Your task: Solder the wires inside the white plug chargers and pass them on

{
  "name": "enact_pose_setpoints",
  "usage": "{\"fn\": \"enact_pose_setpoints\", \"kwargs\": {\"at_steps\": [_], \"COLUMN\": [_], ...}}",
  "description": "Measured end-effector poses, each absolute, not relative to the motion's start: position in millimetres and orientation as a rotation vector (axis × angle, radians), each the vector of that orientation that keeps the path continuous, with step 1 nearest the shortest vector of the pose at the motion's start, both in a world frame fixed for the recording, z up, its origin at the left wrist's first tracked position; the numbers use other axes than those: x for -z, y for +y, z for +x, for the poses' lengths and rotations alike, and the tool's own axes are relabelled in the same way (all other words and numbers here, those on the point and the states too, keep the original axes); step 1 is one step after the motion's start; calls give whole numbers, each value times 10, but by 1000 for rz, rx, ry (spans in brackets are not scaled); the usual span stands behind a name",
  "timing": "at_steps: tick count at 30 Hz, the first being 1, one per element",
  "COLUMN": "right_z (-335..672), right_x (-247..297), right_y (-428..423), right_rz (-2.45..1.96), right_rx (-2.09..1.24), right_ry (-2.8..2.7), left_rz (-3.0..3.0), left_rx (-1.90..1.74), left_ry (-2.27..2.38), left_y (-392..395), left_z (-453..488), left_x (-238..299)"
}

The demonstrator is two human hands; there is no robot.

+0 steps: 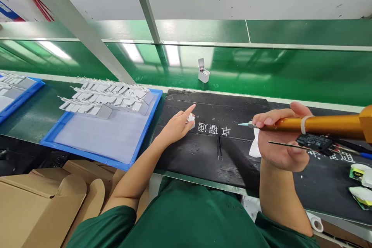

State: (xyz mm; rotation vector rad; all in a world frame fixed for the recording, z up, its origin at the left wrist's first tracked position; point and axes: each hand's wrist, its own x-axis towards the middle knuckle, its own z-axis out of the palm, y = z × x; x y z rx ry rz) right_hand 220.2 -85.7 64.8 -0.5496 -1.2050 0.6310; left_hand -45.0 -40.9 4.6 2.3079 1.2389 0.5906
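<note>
My left hand (pixel 178 126) rests on the black mat (pixel 186 155) with its index finger stretched out, and thumb and other fingers closed round a small white plastic case (pixel 191 120), mostly hidden by them. On the right, my right hand (pixel 281 139) grips a gold-barrelled glue gun (pixel 331 126) near its front. Its pale blue nozzle points left, above the mat. A black microswitch (pixel 315 143) with a long thin metal lever hangs beneath the barrel. Between my hands lie black tweezers (pixel 219 145), their tips toward me.
At left, a blue tray (pixel 95 139) carries rows of white cases (pixel 116 97); another tray (pixel 17 100) stands farther left. An open white case (pixel 204 73) sits on the green surface behind. Circuit boards (pixel 362 197) lie at right, cardboard boxes (pixel 43 201) below left. A slanted post (pixel 84 35) rises behind.
</note>
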Motion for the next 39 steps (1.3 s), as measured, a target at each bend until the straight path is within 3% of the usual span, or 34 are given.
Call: {"fn": "enact_pose_setpoints", "kwargs": {"at_steps": [10,39], "right_z": [2244,2336], "right_x": [-622,-586], "right_y": [-864,-855], "right_rz": [-530,-635], "right_rx": [-633,-559], "right_ry": [-1201,-1108], "left_rz": [2111,2296], "left_rx": [-623,-361], "left_ry": [1540,1529], "left_y": [-479,-490], "left_z": [-355,-276], "left_x": [51,96]}}
